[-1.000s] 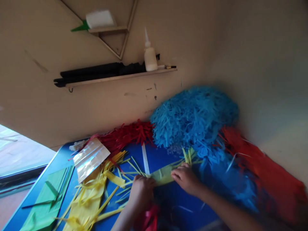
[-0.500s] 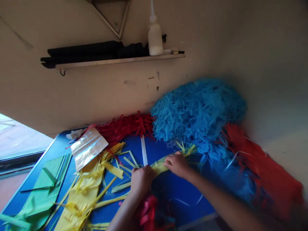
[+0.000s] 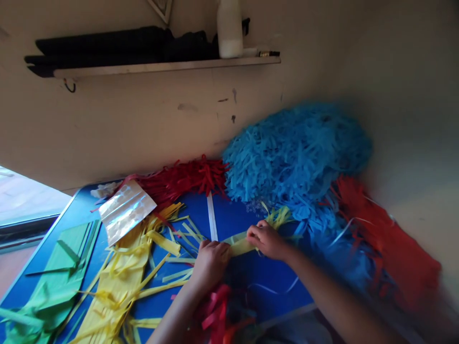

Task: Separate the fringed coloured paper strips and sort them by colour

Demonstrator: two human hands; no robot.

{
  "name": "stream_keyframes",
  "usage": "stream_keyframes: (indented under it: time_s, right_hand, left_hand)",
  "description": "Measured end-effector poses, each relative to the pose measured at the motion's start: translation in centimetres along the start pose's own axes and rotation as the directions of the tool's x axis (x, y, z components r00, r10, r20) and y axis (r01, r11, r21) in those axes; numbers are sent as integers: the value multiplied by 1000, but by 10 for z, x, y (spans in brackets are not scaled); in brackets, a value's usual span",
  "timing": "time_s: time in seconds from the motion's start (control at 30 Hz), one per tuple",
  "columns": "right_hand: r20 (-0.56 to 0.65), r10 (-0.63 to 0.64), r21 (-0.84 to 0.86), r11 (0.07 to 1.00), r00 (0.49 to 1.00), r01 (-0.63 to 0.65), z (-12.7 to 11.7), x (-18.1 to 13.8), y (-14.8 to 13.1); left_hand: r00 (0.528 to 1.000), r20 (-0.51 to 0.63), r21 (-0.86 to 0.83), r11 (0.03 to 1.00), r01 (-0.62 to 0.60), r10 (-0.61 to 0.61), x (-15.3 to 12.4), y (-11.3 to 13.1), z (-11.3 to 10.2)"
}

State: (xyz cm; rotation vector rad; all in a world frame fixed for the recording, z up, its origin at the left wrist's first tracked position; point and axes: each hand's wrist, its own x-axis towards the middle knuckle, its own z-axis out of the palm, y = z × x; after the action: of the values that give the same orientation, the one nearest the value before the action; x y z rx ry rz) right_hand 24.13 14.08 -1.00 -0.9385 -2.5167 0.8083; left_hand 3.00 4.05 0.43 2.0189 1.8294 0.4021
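Note:
A strip of yellow crepe-like paper [image 3: 239, 246] is stretched between my two hands over the blue table [image 3: 283, 277]. My left hand [image 3: 212, 260] has its fingers closed on the strip's left part. On the right part, my right hand [image 3: 267, 241] pinches it, and a fringed yellow tuft sticks out beyond the fingers. Loose thin yellow strips lie left of my left hand. Red ribbon-like strips [image 3: 217, 310] bunch up below my hands near the table's front edge.
A big blue fringed paper heap [image 3: 294, 153] stands against the wall. Around it lie red fringe [image 3: 186, 179] and flat red paper [image 3: 387, 243]. At left are yellow paper [image 3: 114, 282], green paper [image 3: 60, 267] and a shiny silver sheet [image 3: 127, 210]. A shelf [image 3: 168, 67] holds a white bottle [image 3: 230, 31].
The camera has tilted, so the shelf sits higher in view. Both hands still grip the yellow strip, and its fringed right end now looks fuller and more bunched.

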Motion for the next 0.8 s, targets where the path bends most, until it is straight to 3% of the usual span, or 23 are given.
stream_keyframes:
  time_s: [0.13,0.3,0.4,0.53,0.67,0.8]
  right_hand:
    - [-65,80,-22,996,995,-81,6,2,-4]
    - [69,-64,36,997,996,62,1,-2,-14]
    - [88,-75,19,997,993,74,-2,-3,-13]
    - [55,-17,12,1000,998,16,1,0,-10]
    - [-53,117,-81,989,992,-121,9,3,-10]
    - [-92,164,-135,975,982,-176,15,5,-12]
  left_hand:
    - [999,25,6,1000,22,-22,0,-1,-3]
    - [996,19,21,996,91,-92,-2,5,-6]
    - [992,23,11,992,123,-123,-7,11,-12]
    - [984,16,31,984,175,-176,-11,14,-15]
    - [959,5,113,953,280,-282,-8,11,-7]
    - [938,-4,176,923,342,-347,-4,8,-1]
